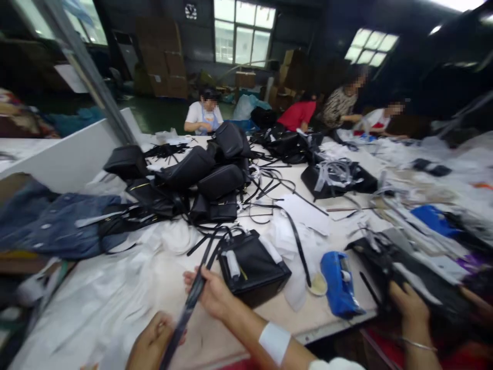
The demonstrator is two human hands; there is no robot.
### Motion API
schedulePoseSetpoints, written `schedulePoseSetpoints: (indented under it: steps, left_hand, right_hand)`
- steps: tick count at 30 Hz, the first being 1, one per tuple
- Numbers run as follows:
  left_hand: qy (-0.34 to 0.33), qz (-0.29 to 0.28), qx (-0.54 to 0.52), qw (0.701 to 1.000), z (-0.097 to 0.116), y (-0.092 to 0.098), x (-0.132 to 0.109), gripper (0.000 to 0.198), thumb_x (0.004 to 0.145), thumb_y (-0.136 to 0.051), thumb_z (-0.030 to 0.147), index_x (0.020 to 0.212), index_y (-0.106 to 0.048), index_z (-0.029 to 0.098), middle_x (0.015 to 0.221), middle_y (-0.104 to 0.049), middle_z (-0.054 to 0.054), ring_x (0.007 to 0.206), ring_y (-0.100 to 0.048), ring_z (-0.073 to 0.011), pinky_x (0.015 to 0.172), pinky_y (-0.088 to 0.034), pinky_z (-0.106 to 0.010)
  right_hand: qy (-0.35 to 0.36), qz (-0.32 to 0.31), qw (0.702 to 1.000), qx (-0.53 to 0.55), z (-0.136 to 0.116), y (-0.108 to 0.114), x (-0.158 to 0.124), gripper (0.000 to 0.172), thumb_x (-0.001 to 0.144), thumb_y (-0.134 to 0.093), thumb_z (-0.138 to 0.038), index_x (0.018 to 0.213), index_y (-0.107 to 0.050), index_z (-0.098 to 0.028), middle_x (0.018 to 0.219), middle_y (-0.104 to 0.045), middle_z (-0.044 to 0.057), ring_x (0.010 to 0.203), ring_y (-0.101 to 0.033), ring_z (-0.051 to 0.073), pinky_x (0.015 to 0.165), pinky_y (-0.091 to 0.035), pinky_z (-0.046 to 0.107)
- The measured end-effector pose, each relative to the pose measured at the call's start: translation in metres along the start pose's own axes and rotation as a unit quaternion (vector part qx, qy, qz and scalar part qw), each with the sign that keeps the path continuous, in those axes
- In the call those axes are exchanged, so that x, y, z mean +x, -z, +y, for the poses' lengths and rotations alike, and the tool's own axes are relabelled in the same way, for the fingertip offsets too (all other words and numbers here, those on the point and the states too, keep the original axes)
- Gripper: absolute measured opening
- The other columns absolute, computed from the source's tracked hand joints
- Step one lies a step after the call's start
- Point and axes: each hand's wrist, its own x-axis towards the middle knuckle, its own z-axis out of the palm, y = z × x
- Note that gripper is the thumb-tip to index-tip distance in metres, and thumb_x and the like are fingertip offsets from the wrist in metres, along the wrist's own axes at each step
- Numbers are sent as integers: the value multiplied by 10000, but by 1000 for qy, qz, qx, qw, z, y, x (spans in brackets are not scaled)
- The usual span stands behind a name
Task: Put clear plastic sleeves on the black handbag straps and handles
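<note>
A long black strap [191,298] runs slantwise in front of me. My right hand [213,294] pinches it near its upper part, thumb on top and fingertips behind. Lower down, my left hand [154,336] is curled round the same strap, somewhat blurred by motion. From the upper grip the strap reaches toward a black handbag [256,262], which lies just beyond my right hand. White wrapping covers parts of that bag's handle. A piece of white tape [275,343] is stuck on my right forearm.
Black bags [185,167] are heaped farther back, beside a denim garment [77,221]. A blue tape dispenser [339,283] stands near the table edge. At right, a co-worker's hand [410,303] holds a black item [427,288]. White wrapping [100,293] covers the left. Several people sit or stand beyond.
</note>
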Motion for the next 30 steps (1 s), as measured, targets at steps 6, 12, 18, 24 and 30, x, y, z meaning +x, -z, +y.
schedulePoseSetpoints:
  steps: [6, 12, 18, 24, 30]
  left_hand:
    - [-37, 28, -61, 997, 22, -1, -6, 249, 716, -576, 415, 688, -471, 192, 637, -640, 19, 593, -628, -158, 614, -526, -287]
    - [-40, 20, -61, 997, -1, -5, -1, 201, 744, -542, 374, 696, -473, 191, 590, -637, 10, 545, -628, -160, 525, -474, -243]
    - [-75, 26, -27, 996, 2, -8, 15, 151, 740, -527, 320, 689, -496, 182, 558, -622, 9, 508, -595, -140, 494, -422, -218]
    - [-102, 61, 36, 992, 18, -27, 40, 140, 702, -540, 291, 637, -486, 179, 505, -529, 56, 454, -494, -96, 432, -351, -187]
    - [-85, 25, 24, 996, 25, -18, 52, 143, 766, -491, 320, 722, -449, 191, 540, -587, 30, 493, -590, -140, 461, -429, -220]
  right_hand:
    - [7, -5, 999, -42, 29, -11, -29, 380, 765, -623, -484, 970, -533, -176, 986, -679, 106, 805, -625, 196, 632, -453, 286]
    - [-21, 33, 999, 35, 8, 5, -19, 328, 808, -589, -418, 1034, -513, -192, 1091, -647, 104, 958, -611, 192, 785, -468, 328]
    - [33, 76, 997, 8, 23, 3, -11, 326, 767, -644, -417, 978, -507, -210, 970, -679, 80, 816, -622, 182, 627, -472, 281]
    - [-7, 87, 994, -69, 26, 9, -28, 408, 714, -654, -515, 940, -535, -196, 759, -637, 7, 586, -551, 104, 532, -404, 213]
    - [10, -30, 830, -557, -67, 17, -45, 246, 839, -504, -402, 899, -591, -180, 816, -653, 59, 737, -607, 186, 685, -445, 316]
